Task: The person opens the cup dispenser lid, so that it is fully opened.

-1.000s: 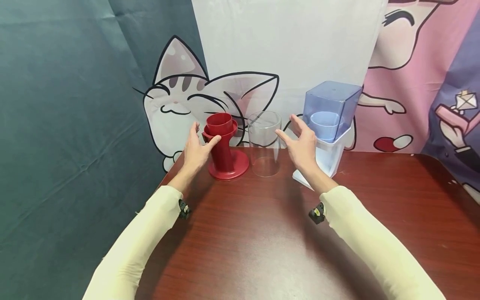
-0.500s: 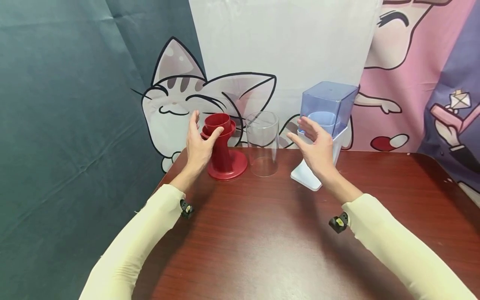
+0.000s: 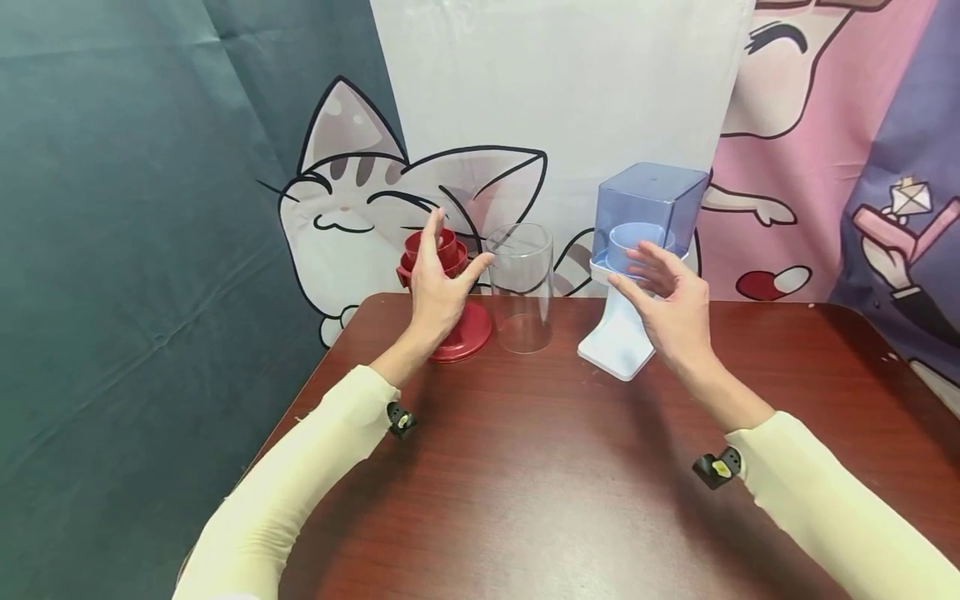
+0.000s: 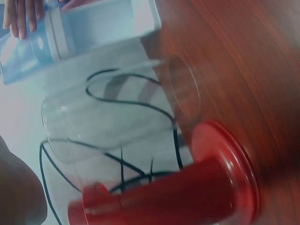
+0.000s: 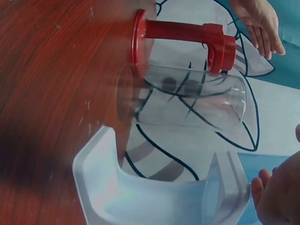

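In the head view my left hand (image 3: pixel 437 296) is raised in front of a red stand (image 3: pixel 468 332) with a round base and a cup-like top, partly hiding it. Its fingers are straight and the thumb points right, towards a clear cylinder (image 3: pixel 521 287). My right hand (image 3: pixel 678 312) hovers at the near right side of a white stand (image 3: pixel 618 343) topped by a translucent blue square cover (image 3: pixel 651 187) with a round inner cup. Its fingers are relaxed and apart from the thumb, and it holds nothing. The right wrist view shows the red stand (image 5: pixel 178 30) beside the clear cylinder (image 5: pixel 187 101).
The objects stand in a row near the back edge of a brown wooden table (image 3: pixel 510 467). Right behind it hangs a cloth backdrop (image 3: pixel 585 100) with cartoon figures. A dark green curtain (image 3: pixel 135 250) borders the left side.
My left hand has moved right, across the front of the red stand. My right hand has moved right, from beside the clear cylinder to the blue-and-white stand. The objects have stayed put.
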A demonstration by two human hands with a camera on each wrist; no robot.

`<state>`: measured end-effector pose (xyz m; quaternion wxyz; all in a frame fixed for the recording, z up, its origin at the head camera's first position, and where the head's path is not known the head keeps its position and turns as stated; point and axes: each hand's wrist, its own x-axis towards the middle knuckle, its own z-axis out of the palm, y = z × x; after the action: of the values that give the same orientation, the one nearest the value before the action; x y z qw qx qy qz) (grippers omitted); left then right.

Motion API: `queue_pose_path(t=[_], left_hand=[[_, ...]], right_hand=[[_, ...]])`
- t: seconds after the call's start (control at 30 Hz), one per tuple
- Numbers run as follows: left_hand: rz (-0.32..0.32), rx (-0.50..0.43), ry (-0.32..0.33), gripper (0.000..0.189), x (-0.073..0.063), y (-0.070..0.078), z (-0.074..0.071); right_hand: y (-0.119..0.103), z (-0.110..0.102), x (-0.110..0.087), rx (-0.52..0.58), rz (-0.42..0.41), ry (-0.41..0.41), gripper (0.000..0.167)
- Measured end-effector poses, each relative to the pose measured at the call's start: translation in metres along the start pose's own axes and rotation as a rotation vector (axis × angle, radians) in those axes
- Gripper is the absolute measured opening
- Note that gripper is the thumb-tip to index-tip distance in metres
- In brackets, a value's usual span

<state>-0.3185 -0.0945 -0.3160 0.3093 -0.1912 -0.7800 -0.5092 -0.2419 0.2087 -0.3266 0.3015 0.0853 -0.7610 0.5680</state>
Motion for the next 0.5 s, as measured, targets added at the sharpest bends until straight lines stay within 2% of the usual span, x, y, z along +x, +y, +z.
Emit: queue_pose_path(t=[0.1,0.27,0.37,0.5], left_hand=[[0.012,-0.037,-0.033,0.097,-0.003,0.008,0.013],[0.048,-0.062,-0.052,0.098,-0.008,0.016,0.035],[0.089,-0.094,-0.070,0.099,-0.011,0.020,0.048],[0.133,-0.119,-0.111,0.099,-0.016,0.025,0.064]], right_hand=[[0.002,-0.008,-0.002,-0.018,-0.010,0.050,0.053],[0.009,-0.018,-0.005,-0.014,-0.022,0.125,0.048],[0.013,-0.023,-0.005,-0.013,-0.019,0.166,0.053],[0.020,-0.027,-0.006,-0.043,0.008,0.195,0.069]])
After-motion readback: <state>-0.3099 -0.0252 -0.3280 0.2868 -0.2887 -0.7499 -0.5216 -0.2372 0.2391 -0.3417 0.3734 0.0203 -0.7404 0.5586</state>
